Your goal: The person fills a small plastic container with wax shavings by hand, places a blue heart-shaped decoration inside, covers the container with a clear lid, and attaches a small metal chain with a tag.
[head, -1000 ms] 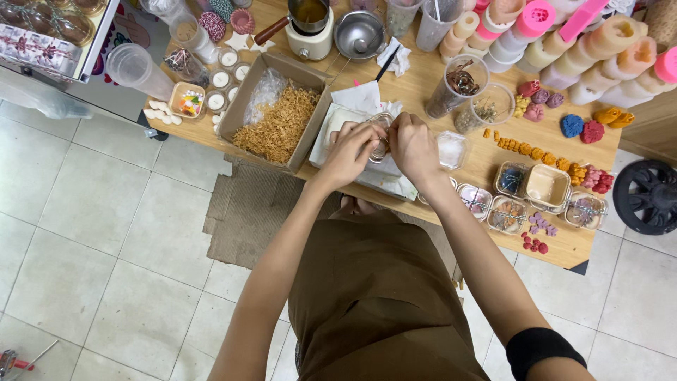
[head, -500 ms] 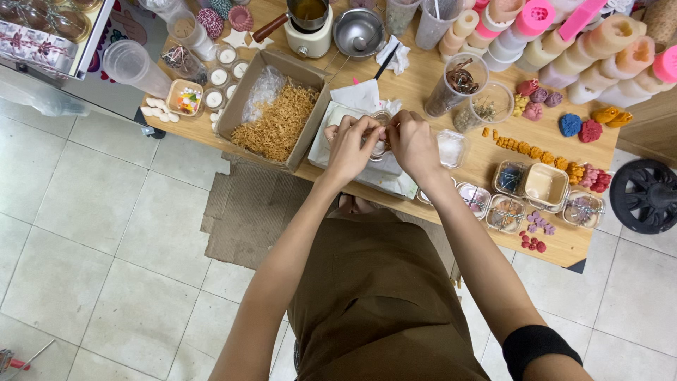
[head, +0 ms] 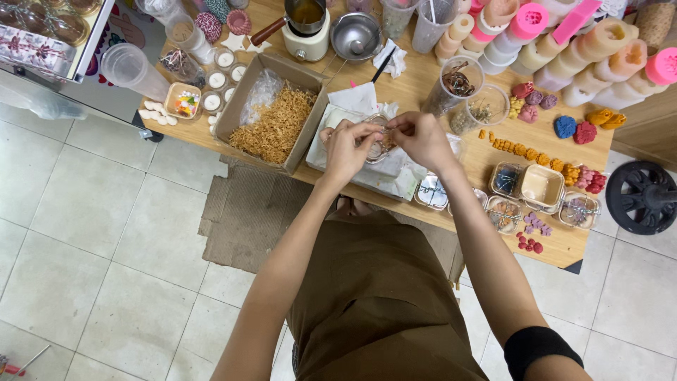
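While the wooden table (head: 416,92) spreads crowded beneath the view, an open cardboard box (head: 248,92) of golden shredded filler sits left of centre, with a white padded package (head: 367,176) just beside it. Over that package, the left hand (head: 343,149) and right hand (head: 423,137) both pinch narrowly on a small clear container (head: 381,144) held between them. Small square clear boxes (head: 543,187), tied with twine, cluster at the right.

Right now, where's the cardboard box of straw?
Head view: the cardboard box sits on the wooden table, just left of the left hand.
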